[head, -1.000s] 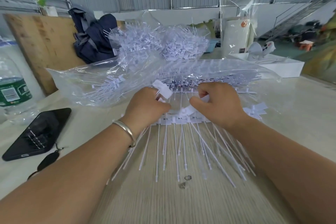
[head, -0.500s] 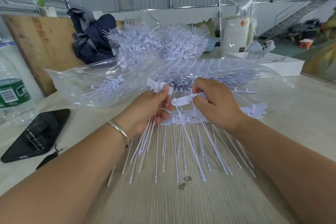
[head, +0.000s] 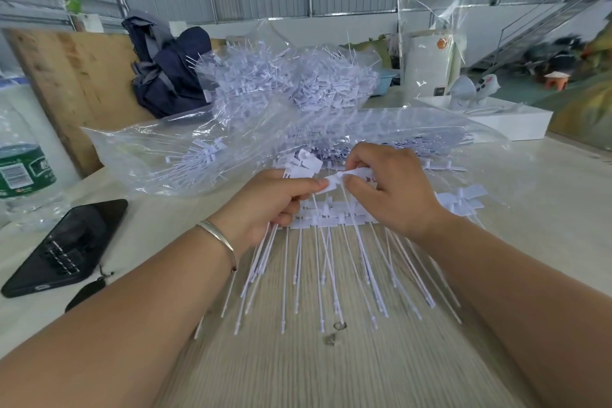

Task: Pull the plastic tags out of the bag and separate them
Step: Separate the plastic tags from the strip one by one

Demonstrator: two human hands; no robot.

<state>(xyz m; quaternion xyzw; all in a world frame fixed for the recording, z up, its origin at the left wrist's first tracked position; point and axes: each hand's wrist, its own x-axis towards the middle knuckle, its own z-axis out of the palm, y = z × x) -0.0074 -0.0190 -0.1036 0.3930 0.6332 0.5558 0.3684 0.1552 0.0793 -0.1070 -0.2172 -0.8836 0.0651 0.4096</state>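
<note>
- Head view: I saw both forearms reach in from the bottom corners and meet above the middle of the table [head: 546, 195], wrists slightly raised.
- The left hand [head: 265, 205] was curled shut, thumb on top, pinching the flat white heads of a small bunch of plastic tags [head: 306, 167]; their thin stems ran down under the palm toward me. A silver bangle [head: 218, 238] sat on that wrist.
- The right hand [head: 394, 189] was knuckles-up with fingers bent, thumb and forefinger closed on one white tag head [head: 351, 175], which touched the left thumb tip.
- Under the hands, a joined row of tags [head: 331, 219] lay on the table, stems fanned out toward me.
- The clear plastic bag [head: 165, 156] lay just behind the hands, mouth toward them, more tags inside; a second heap of tags [head: 291, 79] rose beyond it.
- To the left I noted a black phone [head: 66, 248] flat on the table and a water bottle [head: 23, 172] at the edge.
- A white box [head: 516, 122] stood at the far right, well apart from the hands.
</note>
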